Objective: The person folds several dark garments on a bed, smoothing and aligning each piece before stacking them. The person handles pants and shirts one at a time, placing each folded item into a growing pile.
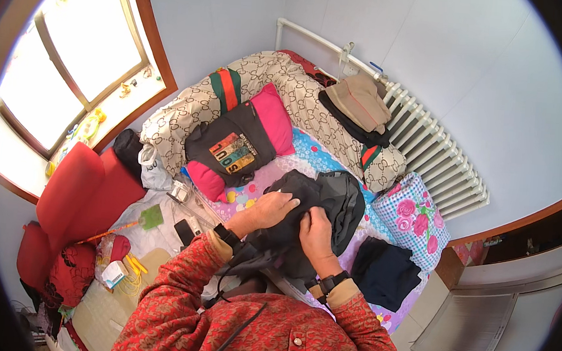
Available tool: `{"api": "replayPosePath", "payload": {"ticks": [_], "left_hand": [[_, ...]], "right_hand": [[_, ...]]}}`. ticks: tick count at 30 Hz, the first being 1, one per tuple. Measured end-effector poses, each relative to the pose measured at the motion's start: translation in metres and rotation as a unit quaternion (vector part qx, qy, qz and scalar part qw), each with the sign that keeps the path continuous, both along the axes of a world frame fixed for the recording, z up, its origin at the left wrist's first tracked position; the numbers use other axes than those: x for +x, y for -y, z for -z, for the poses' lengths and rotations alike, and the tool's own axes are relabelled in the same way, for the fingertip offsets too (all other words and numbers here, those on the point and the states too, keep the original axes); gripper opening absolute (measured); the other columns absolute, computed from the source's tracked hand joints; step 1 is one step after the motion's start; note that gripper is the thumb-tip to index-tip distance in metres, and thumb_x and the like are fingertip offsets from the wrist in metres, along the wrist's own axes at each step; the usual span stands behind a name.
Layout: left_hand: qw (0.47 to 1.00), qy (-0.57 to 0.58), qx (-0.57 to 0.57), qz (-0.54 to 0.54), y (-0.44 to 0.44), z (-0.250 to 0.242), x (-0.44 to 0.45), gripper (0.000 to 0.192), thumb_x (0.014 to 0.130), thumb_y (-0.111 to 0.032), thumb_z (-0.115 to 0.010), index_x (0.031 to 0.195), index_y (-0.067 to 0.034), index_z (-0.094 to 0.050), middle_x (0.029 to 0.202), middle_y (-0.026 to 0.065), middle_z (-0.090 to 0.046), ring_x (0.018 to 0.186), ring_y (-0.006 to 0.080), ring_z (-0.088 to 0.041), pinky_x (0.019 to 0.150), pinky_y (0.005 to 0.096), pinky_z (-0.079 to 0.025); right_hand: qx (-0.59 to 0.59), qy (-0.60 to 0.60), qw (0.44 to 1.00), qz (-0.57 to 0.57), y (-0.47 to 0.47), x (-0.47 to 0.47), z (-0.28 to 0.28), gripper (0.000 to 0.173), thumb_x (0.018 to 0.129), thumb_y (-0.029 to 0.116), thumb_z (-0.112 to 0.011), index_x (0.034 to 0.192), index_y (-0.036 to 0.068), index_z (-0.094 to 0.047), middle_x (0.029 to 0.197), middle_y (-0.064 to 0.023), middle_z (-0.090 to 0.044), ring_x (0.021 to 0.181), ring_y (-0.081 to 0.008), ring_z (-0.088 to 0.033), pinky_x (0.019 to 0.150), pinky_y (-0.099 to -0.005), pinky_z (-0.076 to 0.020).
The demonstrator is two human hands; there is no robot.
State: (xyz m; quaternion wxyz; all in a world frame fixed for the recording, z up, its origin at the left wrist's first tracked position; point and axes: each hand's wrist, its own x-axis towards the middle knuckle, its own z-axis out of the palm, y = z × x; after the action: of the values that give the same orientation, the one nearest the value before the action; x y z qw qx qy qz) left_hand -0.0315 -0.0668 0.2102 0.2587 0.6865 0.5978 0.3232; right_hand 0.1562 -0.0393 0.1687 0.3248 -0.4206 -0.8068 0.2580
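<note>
A dark garment (282, 234) lies bunched in front of me, partly on the bed and partly over my lap. My left hand (271, 209) holds its upper left part, the thumb on top and the fingers partly hidden. Close by on the right, my right hand (316, 232) pinches the same cloth with curled fingers. Just beyond my right hand a black and grey piece of clothing (343, 199) sits heaped against it; where one ends and the other begins is hard to tell. To the right rests a folded dark garment (386, 273).
Beyond lies a dark printed top (229, 142) over a pink pillow (277, 121). A rolled patterned quilt (264, 69) curves behind, bearing folded beige clothing (359, 100). A radiator (439, 152) and checked floral pillow (410, 219) stand right. A phone (184, 232) and green fly swatter (151, 218) lie left.
</note>
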Motion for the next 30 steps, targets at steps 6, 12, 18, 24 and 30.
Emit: {"api": "replayPosePath", "payload": {"ticks": [6,12,18,24,30], "left_hand": [[0.983,-0.017,0.09,0.161,0.006,-0.012,0.021,0.03,0.1,-0.024,-0.058,0.08,0.0,-0.057,0.072,0.0231,-0.057,0.07,0.0448,-0.059,0.06,0.0487,-0.045],[0.992,0.061,0.008,0.114,0.007,-0.014,0.032,0.032,0.103,-0.023,-0.053,0.083,0.002,-0.055,0.072,0.0233,-0.052,0.066,0.0429,-0.054,0.059,0.0469,-0.042],[0.999,-0.019,0.037,0.009,-0.028,0.05,-0.022,0.031,0.104,-0.024,-0.051,0.092,0.003,-0.06,0.076,0.0278,-0.056,0.065,0.0381,-0.056,0.061,0.0439,-0.045],[0.921,0.236,-0.289,-0.112,-0.015,0.108,-0.061,0.037,0.103,-0.035,-0.05,0.099,-0.001,-0.064,0.067,0.0083,-0.066,0.055,0.0202,-0.066,0.048,0.0316,-0.051],[0.882,0.328,-0.335,-0.052,-0.019,0.055,-0.019,0.048,0.102,-0.047,-0.053,0.106,0.0,-0.062,0.078,0.0098,-0.071,0.066,0.0221,-0.072,0.056,0.0296,-0.056]], "right_hand": [[-0.177,0.11,0.965,-0.158,-0.019,0.02,0.06,0.014,0.081,0.009,-0.061,0.081,-0.002,-0.07,0.089,-0.025,-0.07,0.089,-0.0432,-0.068,0.08,-0.0479,-0.0538],[-0.242,0.223,0.914,-0.237,-0.027,0.028,0.071,0.019,0.077,0.021,-0.074,0.089,0.006,-0.076,0.094,-0.0161,-0.074,0.09,-0.0337,-0.071,0.076,-0.0436,-0.0568],[-0.101,0.216,0.97,-0.051,-0.024,0.046,-0.029,0.018,0.086,0.012,-0.07,0.103,0.005,-0.071,0.089,-0.0167,-0.072,0.082,-0.0301,-0.071,0.074,-0.0411,-0.0552],[-0.142,-0.272,0.95,0.051,-0.057,0.073,-0.066,0.012,0.092,0.011,-0.068,0.096,0.0,-0.066,0.08,-0.011,-0.068,0.07,-0.0203,-0.064,0.069,-0.0331,-0.0511],[-0.231,-0.238,0.943,0.041,-0.058,0.07,-0.035,0.01,0.096,0.008,-0.066,0.094,-0.001,-0.065,0.081,0.001,-0.064,0.074,-0.0053,-0.054,0.068,-0.0244,-0.0459]]}}
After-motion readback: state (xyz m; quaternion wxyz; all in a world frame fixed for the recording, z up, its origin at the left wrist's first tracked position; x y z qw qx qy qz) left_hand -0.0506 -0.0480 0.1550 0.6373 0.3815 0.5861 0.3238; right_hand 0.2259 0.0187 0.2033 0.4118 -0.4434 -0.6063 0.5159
